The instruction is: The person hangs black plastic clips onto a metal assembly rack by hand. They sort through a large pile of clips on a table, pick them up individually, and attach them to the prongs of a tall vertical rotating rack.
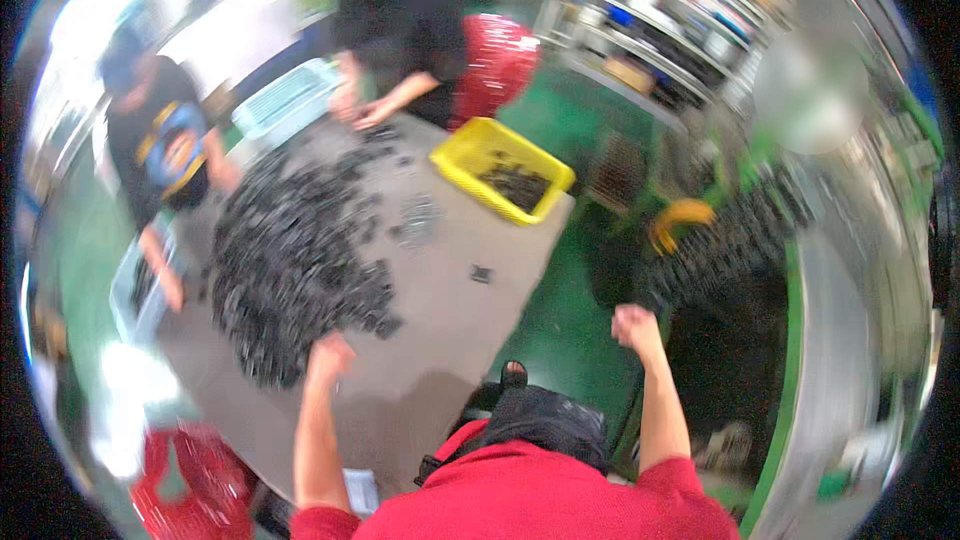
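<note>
My left hand (pixel 330 355) is over the table at the near edge of a big pile of small black parts (pixel 290 260). Blur smears its fingers, so its grip is unclear. Away from the table, my right hand (pixel 634 324) hangs above the floor at the right, near a dark bin area. Its fingers look curled closed, and anything inside them is hidden. A single dark part (pixel 481 273) lies alone on the grey table (pixel 440 330), and a small group of grey parts (pixel 416 218) lies right of the pile.
A yellow basket (pixel 455 175) with dark parts stands at the table's far right corner. Two people work across the table, by a light blue basket (pixel 285 105) and a clear bin (pixel 125 290). Red stools (pixel 195 485), a yellow ring-like object (pixel 683 223) and green-framed equipment (pixel 790 360) stand around.
</note>
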`<state>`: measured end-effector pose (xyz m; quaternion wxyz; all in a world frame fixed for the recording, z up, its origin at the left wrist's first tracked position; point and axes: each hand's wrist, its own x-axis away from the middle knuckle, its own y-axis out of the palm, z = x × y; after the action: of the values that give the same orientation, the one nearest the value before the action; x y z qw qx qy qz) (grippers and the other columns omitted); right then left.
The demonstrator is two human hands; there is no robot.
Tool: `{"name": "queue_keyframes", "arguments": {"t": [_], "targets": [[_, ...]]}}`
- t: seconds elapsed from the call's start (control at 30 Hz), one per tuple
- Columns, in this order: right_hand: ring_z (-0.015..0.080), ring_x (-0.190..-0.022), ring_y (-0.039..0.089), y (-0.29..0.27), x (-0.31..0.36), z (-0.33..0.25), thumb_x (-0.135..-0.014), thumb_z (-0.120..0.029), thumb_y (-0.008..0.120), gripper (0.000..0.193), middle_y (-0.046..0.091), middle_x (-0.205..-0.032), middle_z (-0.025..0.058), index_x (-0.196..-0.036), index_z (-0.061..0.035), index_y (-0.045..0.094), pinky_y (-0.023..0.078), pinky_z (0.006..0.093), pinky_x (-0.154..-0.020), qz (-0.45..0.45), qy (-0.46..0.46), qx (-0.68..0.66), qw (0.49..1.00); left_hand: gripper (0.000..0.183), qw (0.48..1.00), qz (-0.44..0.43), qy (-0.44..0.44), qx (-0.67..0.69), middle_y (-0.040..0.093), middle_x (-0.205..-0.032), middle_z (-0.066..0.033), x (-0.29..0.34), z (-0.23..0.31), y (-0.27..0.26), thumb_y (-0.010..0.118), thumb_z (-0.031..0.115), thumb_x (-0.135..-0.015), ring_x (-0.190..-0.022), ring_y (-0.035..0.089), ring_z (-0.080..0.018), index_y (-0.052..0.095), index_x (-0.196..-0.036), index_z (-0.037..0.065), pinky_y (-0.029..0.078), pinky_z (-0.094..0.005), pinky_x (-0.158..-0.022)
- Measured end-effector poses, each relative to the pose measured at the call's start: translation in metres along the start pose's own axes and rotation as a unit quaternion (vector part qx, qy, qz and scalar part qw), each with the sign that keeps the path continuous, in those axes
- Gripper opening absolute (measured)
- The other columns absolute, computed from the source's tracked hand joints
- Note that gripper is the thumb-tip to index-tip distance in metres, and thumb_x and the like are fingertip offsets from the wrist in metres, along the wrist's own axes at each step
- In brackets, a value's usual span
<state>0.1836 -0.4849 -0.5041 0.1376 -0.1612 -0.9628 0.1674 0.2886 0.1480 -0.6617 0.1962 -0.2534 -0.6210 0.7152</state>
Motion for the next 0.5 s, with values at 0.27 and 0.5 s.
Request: {"name": "queue_keyframes", "arguments": {"t": [0.27, 0.5], "targets": [[0.0112, -0.07, 0.06, -0.176, 0.045, -0.117, -0.085, -0.02, 0.059, 0.022, 0.063, -0.084, 0.0048, -0.1, -0.0032, 0.061, 0.047, 0.0224, -0.06, 0.379, -0.159, -0.124, 0.903, 0.026, 0.783, -0.343, -0.149, 0.497, 0.066, -0.082, -0.0101, 0.028, 0.217, 0.139, 0.054, 0.028, -0.082, -0.071, 0.063, -0.0235, 0.065, -0.096, 0.01, 0.05, -0.0383, -0.065], [0.0242, -0.098, 0.057, -0.326, -0.086, -0.137, -0.082, -0.021, 0.06, 0.039, 0.058, -0.108, 0.0151, -0.114, 0.0013, 0.054, 0.046, 0.0348, -0.083, 0.322, -0.185, -0.123, 0.92, 0.022, 0.85, -0.352, -0.194, 0.341, 0.067, -0.083, -0.0106, 0.023, 0.228, 0.136, 0.056, 0.03, -0.079, -0.078, 0.065, -0.0239, 0.069, -0.085, 0.013, 0.05, -0.0384, -0.069]]}}
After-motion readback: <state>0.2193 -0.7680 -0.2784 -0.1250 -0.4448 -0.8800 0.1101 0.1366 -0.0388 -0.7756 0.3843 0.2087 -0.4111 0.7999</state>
